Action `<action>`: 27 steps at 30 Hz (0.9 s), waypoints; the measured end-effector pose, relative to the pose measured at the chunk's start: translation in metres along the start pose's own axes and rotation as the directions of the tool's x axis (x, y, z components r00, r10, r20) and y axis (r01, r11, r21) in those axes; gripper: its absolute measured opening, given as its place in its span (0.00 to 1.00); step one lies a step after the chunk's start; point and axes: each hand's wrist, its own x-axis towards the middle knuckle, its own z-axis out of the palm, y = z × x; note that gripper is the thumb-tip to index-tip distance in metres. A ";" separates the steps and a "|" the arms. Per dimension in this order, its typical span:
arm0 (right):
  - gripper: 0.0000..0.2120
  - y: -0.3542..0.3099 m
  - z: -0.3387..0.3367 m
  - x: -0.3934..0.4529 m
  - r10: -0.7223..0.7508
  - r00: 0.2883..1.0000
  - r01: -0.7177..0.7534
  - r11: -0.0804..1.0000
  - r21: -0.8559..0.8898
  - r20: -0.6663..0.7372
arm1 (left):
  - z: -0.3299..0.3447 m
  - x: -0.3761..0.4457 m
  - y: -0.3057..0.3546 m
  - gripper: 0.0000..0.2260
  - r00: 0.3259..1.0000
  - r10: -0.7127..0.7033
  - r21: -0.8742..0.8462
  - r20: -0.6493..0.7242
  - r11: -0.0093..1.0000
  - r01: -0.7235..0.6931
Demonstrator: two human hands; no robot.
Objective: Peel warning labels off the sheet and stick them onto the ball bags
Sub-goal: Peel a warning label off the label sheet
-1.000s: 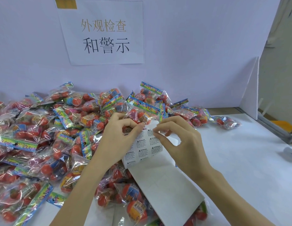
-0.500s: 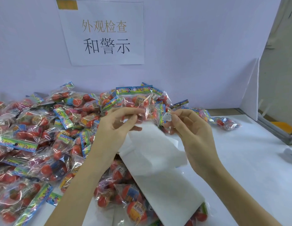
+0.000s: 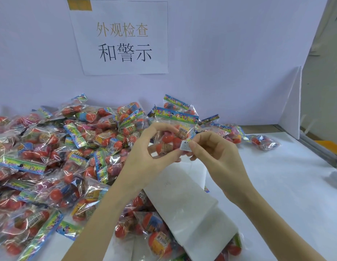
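White and small, the label (image 3: 185, 145) now hangs from the right hand (image 3: 214, 157), pinched at one edge between thumb and forefinger. A second ago both hands were working at the printed sheet, picking a sticker loose; that sheet has since been let go and the plain backing paper (image 3: 184, 194) lies draped over the pile below the wrists, its printed face out of sight. Half a second ago the left hand (image 3: 145, 157) had already lifted a bag (image 3: 171, 132) from the heap; it has since brought the bag closer, and the label's free edge sits right against the clear film, just below the blue header strip. The left hand grips the bag with curled fingers and thumb, holding the balls inside from below and behind.

So peeling is done for this piece and sticking is at hand. Whether the adhesive has yet caught the film I cannot tell. My judgement: the next move needs the label laid flat and rubbed down while the left hand keeps the film taut, since crinkly plastic over round balls gives a poor surface and the sticker may wrinkle or curl.

Many more bags (image 3: 51, 157) lie heaped on the white table (image 3: 277, 185), so most of the job seems ahead.
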 end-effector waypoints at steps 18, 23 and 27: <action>0.09 -0.002 0.001 0.000 -0.057 0.988 0.076 0.988 0.132 -0.142 | -0.002 0.001 0.001 0.23 0.998 0.036 -0.014 -0.049 0.999 -0.036; 0.07 -0.005 0.002 -0.002 -0.060 0.990 0.084 0.978 0.192 -0.128 | 0.003 0.000 0.003 0.19 0.996 0.041 -0.086 -0.079 0.995 -0.048; 0.06 -0.007 0.003 -0.002 -0.018 0.993 0.051 0.953 0.298 -0.115 | 0.002 0.000 0.002 0.16 0.996 0.035 -0.111 -0.077 0.993 -0.043</action>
